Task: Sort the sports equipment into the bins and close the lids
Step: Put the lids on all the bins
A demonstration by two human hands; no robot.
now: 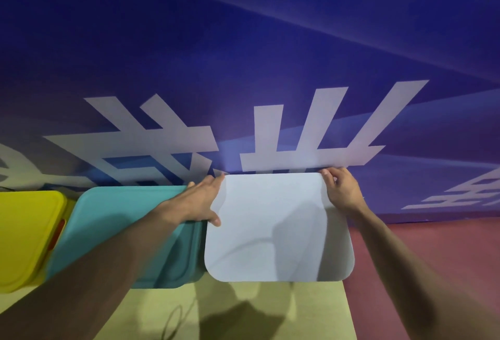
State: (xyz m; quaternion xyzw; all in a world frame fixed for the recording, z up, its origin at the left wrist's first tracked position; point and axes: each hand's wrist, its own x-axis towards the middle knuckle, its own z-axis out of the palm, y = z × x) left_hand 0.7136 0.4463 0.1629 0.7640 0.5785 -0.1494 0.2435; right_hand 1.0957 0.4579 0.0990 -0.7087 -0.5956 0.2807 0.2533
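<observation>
Forearms came in from the bottom edge, both reaching to the white lid (pixel 278 226). Left hand (pixel 201 200) held the lid's left edge near the far corner, thumb curled onto the top face, fingers stretched along the rim. Right hand (pixel 342 190) pinched the lid's far right corner, fingers curled over the rim. Lid looked about level and seemed to sit over its bin; that bin was hidden under it, so seating couldn't be confirmed.

Teal lid (pixel 130 231) sat just left of the white lid, already on its bin, edges nearly touching. Yellow lid (pixel 24 234) was further left, also down. No sports equipment was visible.

Judgement: last lid of three. To do it well, square the far edge first, then press down along both sides toward the near corners. Watch the gap on the white lid's left: it could ride up on the teal rim.
</observation>
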